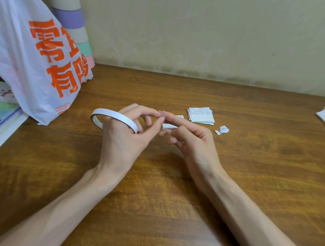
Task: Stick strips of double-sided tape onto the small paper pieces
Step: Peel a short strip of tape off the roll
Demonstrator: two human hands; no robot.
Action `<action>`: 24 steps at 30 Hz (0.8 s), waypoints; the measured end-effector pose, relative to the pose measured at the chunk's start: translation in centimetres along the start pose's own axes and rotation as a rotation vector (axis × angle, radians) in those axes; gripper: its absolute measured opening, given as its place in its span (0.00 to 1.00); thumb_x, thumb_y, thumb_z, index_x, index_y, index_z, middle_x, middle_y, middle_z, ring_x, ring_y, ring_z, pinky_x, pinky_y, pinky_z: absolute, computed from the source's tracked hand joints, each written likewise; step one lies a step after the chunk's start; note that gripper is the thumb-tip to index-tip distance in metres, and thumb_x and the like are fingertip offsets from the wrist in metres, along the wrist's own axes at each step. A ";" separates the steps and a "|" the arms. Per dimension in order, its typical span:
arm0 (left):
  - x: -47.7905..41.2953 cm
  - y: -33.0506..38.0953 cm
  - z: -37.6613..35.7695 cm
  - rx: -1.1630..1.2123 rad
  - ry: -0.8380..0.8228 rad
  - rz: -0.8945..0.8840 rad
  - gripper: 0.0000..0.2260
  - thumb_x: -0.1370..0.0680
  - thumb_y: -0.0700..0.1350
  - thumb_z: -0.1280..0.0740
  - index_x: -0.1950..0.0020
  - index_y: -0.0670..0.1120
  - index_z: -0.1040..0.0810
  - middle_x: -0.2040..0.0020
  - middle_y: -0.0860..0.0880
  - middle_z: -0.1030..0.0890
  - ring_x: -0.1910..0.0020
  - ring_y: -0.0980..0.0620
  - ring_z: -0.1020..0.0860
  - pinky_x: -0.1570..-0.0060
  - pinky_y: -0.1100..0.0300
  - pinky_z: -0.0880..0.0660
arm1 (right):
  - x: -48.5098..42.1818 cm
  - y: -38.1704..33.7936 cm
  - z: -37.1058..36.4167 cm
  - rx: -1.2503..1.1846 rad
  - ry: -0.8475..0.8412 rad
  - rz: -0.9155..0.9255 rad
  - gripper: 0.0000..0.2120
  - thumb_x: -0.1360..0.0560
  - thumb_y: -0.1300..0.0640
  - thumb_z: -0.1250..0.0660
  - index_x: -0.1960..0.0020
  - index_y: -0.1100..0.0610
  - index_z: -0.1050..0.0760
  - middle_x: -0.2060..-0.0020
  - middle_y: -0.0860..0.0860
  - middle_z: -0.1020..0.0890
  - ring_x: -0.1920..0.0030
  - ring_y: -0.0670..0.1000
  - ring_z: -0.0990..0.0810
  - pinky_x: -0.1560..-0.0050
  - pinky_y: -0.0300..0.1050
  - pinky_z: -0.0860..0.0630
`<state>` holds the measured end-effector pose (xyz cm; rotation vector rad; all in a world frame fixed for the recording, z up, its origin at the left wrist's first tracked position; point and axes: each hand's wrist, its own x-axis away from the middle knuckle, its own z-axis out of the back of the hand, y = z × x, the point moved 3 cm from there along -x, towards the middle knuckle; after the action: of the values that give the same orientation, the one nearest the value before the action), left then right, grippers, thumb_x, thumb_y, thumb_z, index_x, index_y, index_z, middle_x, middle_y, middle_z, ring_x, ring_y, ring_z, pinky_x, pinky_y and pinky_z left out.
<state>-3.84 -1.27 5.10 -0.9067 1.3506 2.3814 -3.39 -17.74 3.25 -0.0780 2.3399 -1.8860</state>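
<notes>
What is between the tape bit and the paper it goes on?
Nothing visible. The left hand pinches the tape bit, the right hand touches it, over the paper; only right fingers hide part of it.

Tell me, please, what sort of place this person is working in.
Probably a home desk or craft corner: a wooden table against a plain wall, a printed plastic shopping bag, stacked coloured rolls, and a roll of double-sided tape on the left hand.

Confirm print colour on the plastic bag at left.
Orange characters on the white plastic bag, clearest in head view.
</notes>
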 end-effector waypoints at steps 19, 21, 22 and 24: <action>0.2 -0.2 0.1 -0.070 0.012 -0.052 0.05 0.22 0.45 0.23 0.48 0.46 0.12 0.59 0.52 0.19 0.68 0.53 0.22 0.69 0.61 0.25 | -0.2 0.2 -0.3 -0.134 -0.105 -0.071 0.22 0.28 0.62 0.39 0.37 0.62 0.17 0.37 0.52 0.15 0.48 0.51 0.17 0.53 0.42 0.25; 0.2 -0.3 0.1 -0.073 0.018 -0.047 0.06 0.22 0.46 0.23 0.48 0.46 0.12 0.59 0.52 0.19 0.68 0.52 0.22 0.69 0.60 0.25 | -0.3 0.1 -0.3 -0.139 -0.106 -0.071 0.22 0.27 0.63 0.40 0.37 0.62 0.17 0.37 0.52 0.15 0.48 0.51 0.17 0.53 0.42 0.25; 0.2 -0.3 0.1 -0.078 0.020 -0.047 0.06 0.22 0.46 0.23 0.47 0.46 0.12 0.59 0.52 0.19 0.68 0.52 0.22 0.68 0.60 0.25 | -0.3 0.1 -0.3 -0.142 -0.104 -0.073 0.21 0.26 0.64 0.40 0.37 0.62 0.17 0.38 0.53 0.15 0.48 0.51 0.17 0.53 0.42 0.25; 0.3 -0.3 0.0 -0.080 0.021 -0.050 0.06 0.22 0.46 0.23 0.47 0.46 0.12 0.59 0.52 0.19 0.68 0.52 0.22 0.68 0.59 0.24 | -0.3 0.2 -0.3 -0.147 -0.100 -0.085 0.21 0.23 0.67 0.43 0.36 0.62 0.18 0.38 0.53 0.15 0.47 0.51 0.18 0.52 0.43 0.26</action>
<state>-3.92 -1.09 4.73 -0.9780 1.2338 2.4096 -3.16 -17.43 3.17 -0.2847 2.4388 -1.7001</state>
